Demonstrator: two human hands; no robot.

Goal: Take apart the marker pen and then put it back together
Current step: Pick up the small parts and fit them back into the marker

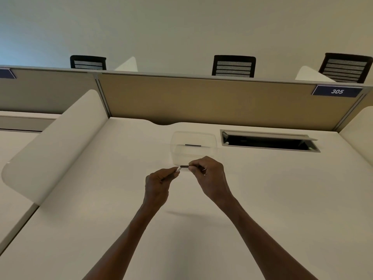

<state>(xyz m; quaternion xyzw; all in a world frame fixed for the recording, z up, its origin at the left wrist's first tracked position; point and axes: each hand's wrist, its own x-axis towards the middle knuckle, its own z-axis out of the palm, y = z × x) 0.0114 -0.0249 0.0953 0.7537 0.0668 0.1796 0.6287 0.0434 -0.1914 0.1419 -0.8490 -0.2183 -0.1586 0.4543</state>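
Here | marker pen (184,166) between left hand (159,182) and right hand (210,174) (both pinching)

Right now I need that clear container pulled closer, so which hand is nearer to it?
Right. The right hand sits just before the clear container's front wall, holding a dark pen piece; the left hand is lower and leftward, farther away.

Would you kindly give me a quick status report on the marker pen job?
Left hand grips white piece; right hand pinches dark piece. Ends nearly meeting above desk. Clear container behind hands, nothing between the pieces.
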